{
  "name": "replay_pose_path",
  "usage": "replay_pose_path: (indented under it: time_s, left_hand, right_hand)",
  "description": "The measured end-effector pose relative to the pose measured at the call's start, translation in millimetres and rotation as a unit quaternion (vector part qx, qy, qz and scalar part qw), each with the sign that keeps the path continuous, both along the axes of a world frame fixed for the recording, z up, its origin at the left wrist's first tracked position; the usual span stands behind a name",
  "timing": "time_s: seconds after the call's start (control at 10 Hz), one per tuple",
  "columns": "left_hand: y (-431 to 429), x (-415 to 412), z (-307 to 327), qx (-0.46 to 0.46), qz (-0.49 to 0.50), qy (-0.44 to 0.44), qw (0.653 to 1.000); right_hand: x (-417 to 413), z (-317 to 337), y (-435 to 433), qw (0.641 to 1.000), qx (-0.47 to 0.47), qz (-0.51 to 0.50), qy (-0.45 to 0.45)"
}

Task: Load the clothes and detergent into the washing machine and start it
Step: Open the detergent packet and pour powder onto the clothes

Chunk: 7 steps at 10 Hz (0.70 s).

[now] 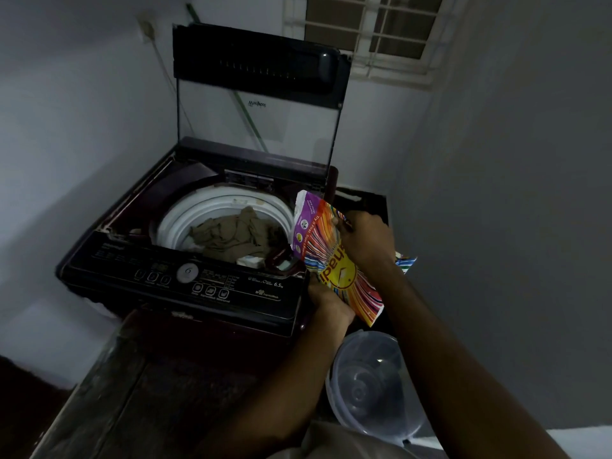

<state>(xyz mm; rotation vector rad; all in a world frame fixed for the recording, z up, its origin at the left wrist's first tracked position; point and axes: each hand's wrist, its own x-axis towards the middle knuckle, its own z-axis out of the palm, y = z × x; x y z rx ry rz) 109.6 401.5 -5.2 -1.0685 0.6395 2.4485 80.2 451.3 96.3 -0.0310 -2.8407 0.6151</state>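
Detergent: multicoloured striped plastic detergent packet (331, 270), held in the air just off the front right corner of the machine. It's tilted, with the top end leaning toward the drum opening. Can't tell whether the top is torn open.

Hands: both are clamped on the packet. Our left hand (326, 301) grips its lower edge from below. Our right hand (364, 238) has its fingers curled round the upper middle, on the far side.

Machine: dark maroon top-loading washing machine (132, 260), with its clear glass lid and dark frame (258, 94) standing upright at the back. The white drum rim (198, 213) is exposed. Inside we see crumpled olive-brown clothes (231, 236), with a bit of white fabric under them near the front edge.

The front control panel has a silver round dial (187, 272) and rows of small buttons. We see no lit display, though the light is dim.

Around it: a translucent plastic bucket (371, 382) sits on the floor to the right of the machine, below our arms. Grey walls on both sides, and a white-grilled window (381, 28) at upper right.
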Motion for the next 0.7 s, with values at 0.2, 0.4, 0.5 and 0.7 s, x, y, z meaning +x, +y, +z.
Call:
replay_pose_path:
  time_s: [0.2,0.4,0.5,0.7]
  left_hand:
    - [0,7,1,-0.008,0.029,0.077,0.997]
    - [0,6,11,-0.043,0.024,0.109,0.993]
    - [-2,-1,17,-0.083,0.024,0.129,0.988]
    - [5,-13,4,-0.169,0.027,0.185,0.968]
  right_hand:
    - [2,2,3,1.000,-0.006,-0.012,-0.009]
    - [7,-5,20,0.998,-0.056,-0.043,-0.001]
    - [12,-3,37,0.992,-0.097,-0.076,0.019]
    - [23,5,50,0.963,-0.253,-0.077,0.056]
